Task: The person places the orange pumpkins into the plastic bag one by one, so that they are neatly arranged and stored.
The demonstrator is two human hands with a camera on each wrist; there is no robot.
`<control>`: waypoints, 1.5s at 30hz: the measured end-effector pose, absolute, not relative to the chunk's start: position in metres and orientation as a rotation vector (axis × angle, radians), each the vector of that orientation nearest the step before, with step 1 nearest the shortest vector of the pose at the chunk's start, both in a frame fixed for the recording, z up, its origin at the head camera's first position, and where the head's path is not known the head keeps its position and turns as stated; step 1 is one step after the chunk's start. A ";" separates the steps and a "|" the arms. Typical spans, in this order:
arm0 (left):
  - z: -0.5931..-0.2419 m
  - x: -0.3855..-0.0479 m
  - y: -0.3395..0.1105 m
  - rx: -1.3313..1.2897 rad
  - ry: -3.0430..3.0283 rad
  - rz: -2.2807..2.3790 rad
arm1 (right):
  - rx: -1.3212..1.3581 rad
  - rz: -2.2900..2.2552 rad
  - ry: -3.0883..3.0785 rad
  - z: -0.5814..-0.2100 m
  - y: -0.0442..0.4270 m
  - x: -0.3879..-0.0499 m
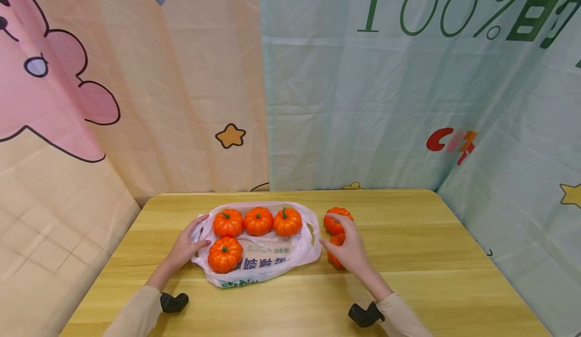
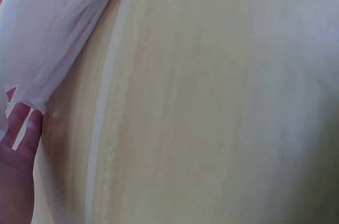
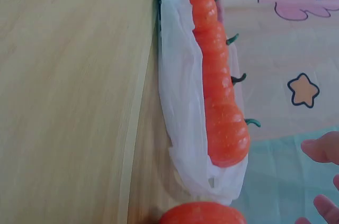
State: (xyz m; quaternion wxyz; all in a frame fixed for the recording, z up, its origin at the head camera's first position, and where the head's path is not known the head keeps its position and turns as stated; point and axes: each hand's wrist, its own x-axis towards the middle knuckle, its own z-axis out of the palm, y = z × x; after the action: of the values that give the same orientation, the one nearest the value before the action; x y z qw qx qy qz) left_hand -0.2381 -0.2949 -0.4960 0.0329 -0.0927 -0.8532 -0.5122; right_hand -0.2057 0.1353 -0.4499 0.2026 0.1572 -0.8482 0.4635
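Note:
A white plastic bag (image 1: 306,256) with printing lies spread on the table, and several small orange pumpkins (image 1: 225,255) sit on it, three in a back row and another at the front left. My left hand (image 1: 183,248) is at the bag's left end, fingers spread; in the left wrist view its fingers (image 2: 33,131) touch the plastic. Past the bag's right end are two more pumpkins, a back one (image 1: 339,221) and a front one (image 1: 335,261), partly hidden by my right hand (image 1: 351,251). That hand hovers there with thumb and fingers apart, holding nothing.
The wooden table (image 1: 408,276) has rounded back corners. Printed cloth curtains (image 1: 345,100) stand behind it and along both sides. A black wrist device (image 1: 174,302) sits at my left wrist, another (image 1: 365,315) at the right.

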 end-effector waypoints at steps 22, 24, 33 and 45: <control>-0.497 -0.238 -0.295 -0.293 -2.590 -1.592 | 0.245 1.406 -2.542 -0.469 0.189 -0.200; -0.497 -0.238 -0.295 -0.310 -2.583 -1.579 | 0.226 1.427 -2.564 -0.470 0.190 -0.200; -0.502 -0.240 -0.296 -0.292 -2.601 -1.577 | 0.194 1.530 -2.589 -0.481 0.190 -0.197; -0.499 -0.240 -0.296 -0.287 -2.601 -1.598 | 0.155 1.542 -2.619 -0.484 0.186 -0.195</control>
State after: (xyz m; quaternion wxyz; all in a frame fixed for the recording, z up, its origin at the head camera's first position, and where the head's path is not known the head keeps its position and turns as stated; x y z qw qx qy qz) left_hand -0.2403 -0.2965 -0.4987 0.0377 -0.0936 -0.8477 -0.5208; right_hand -0.1950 0.1860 -0.4845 0.0489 0.0508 -0.8596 0.5061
